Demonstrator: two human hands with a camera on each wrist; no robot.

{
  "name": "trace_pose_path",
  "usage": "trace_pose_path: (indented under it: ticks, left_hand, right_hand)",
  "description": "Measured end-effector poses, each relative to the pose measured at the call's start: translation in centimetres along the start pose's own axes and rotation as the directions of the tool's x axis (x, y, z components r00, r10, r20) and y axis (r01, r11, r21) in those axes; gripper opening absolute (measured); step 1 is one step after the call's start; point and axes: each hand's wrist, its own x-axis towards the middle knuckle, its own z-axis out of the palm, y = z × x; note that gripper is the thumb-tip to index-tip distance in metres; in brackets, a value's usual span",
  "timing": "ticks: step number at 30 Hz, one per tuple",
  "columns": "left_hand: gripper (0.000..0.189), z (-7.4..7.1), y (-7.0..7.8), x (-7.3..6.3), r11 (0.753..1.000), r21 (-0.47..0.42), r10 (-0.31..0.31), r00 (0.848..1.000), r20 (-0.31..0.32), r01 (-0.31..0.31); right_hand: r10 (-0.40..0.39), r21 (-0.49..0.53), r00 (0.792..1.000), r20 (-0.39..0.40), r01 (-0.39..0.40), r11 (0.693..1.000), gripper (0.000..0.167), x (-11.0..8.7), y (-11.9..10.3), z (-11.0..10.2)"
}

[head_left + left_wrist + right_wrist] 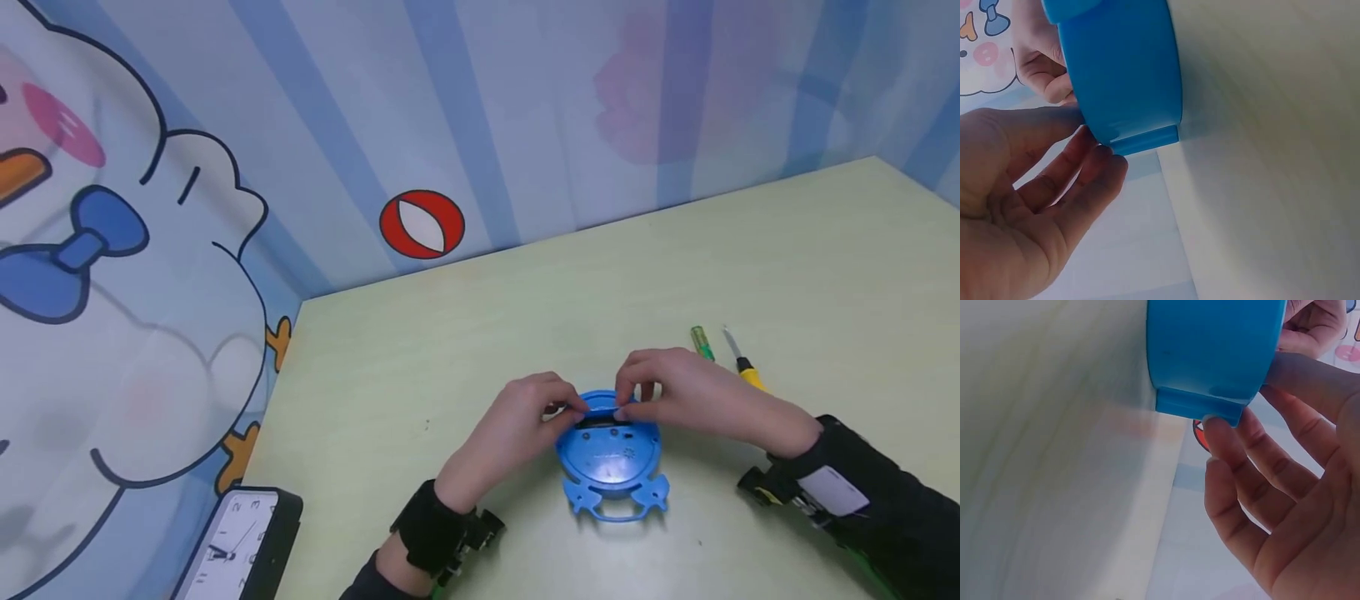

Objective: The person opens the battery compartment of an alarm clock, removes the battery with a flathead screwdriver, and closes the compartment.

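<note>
A round blue plastic clock [609, 460] lies back side up on the table, with small knobs and a dark slot [597, 422] near its far edge. Its looped handle [621, 518] points toward me. My left hand [525, 417] grips the far rim at the slot's left end, thumb and index finger close together. At the right end, my right hand [690, 387] holds the same rim with thumb and fingers. In the left wrist view, fingertips touch the blue side wall [1125, 69] near a raised foot. The right wrist view shows fingers curled at the foot [1197, 406]. The slot's inside is partly hidden.
Beyond my right hand lie a small green cylinder [702, 342], possibly a battery, and a screwdriver [750, 377] with a yellow and black handle. A black-framed clock [236, 542] stands at the lower left. A printed wall [525, 125] borders the table's far side.
</note>
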Motion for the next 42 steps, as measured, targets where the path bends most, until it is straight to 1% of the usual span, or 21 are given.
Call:
trace_pose_path:
  ticks: [6, 13, 18, 20, 22, 25, 28, 30, 32, 34, 37, 40, 42]
  left_hand:
    - [0.008, 0.3, 0.0, -0.1, 1.000, -0.021, -0.021, 0.999, 0.024, 0.022]
    - [0.009, 0.5, -0.2, 0.0, 0.998, -0.049, -0.047, 0.998, 0.050, 0.050]
    - [0.010, 0.4, -0.3, 0.1, 0.996, -0.069, -0.046, 0.998, 0.043, 0.049]
    - [0.013, 0.3, -0.4, 0.2, 0.996, -0.078, -0.045, 0.998, 0.038, 0.048]
    - [0.018, 0.3, -0.4, 0.2, 0.995, -0.090, -0.049, 0.998, 0.040, 0.052]
    - [0.030, 0.3, -0.5, 0.2, 0.991, -0.113, -0.072, 0.996, 0.051, 0.078]
    - [0.042, 0.3, -0.7, 0.2, 0.980, -0.155, -0.112, 0.991, 0.073, 0.123]
    - [0.048, 0.4, -0.9, 0.1, 0.967, -0.195, -0.148, 0.985, 0.091, 0.163]
    - [0.050, 0.5, -1.2, 0.0, 0.952, -0.234, -0.178, 0.978, 0.108, 0.199]
    - [0.048, 0.6, -1.4, -0.1, 0.935, -0.265, -0.209, 0.970, 0.125, 0.235]
    - [0.044, 0.7, -1.6, -0.1, 0.917, -0.293, -0.237, 0.961, 0.143, 0.270]
    - [0.041, 0.7, -1.7, 0.0, 0.894, -0.330, -0.266, 0.952, 0.154, 0.303]
    - [0.039, 0.7, -1.7, 0.1, 0.876, -0.361, -0.280, 0.946, 0.161, 0.320]
  right_hand:
    - [-0.012, 0.046, 0.999, 0.032, 0.010, 0.999, 0.008, -0.3, 0.6, 0.1]
    - [-0.023, 0.104, 0.999, 0.050, 0.017, 0.994, 0.014, -0.4, 1.2, 0.2]
    - [0.003, 0.148, 0.998, 0.066, -0.013, 0.989, 0.016, -0.3, 1.7, 0.1]
    - [0.026, 0.173, 0.997, 0.077, -0.039, 0.984, 0.017, -0.3, 1.8, 0.1]
    - [0.048, 0.206, 0.994, 0.094, -0.067, 0.976, 0.023, -0.2, 2.0, 0.1]
    - [0.116, 0.269, 0.985, 0.130, -0.148, 0.952, 0.041, -0.2, 2.2, 0.3]
    - [0.193, 0.332, 0.965, 0.176, -0.243, 0.912, 0.062, 0.0, 2.4, 0.6]
    - [0.228, 0.363, 0.953, 0.202, -0.289, 0.886, 0.069, 0.1, 2.4, 0.9]
    - [0.233, 0.400, 0.946, 0.226, -0.309, 0.863, 0.066, 0.2, 2.4, 1.2]
    - [0.230, 0.427, 0.942, 0.245, -0.318, 0.846, 0.060, 0.3, 2.3, 1.4]
    - [0.235, 0.469, 0.933, 0.272, -0.342, 0.814, 0.054, 0.3, 2.0, 1.6]
    - [0.255, 0.486, 0.923, 0.287, -0.370, 0.792, 0.052, 0.3, 1.7, 1.6]
    - [0.269, 0.490, 0.918, 0.292, -0.385, 0.782, 0.051, 0.4, 1.6, 1.7]
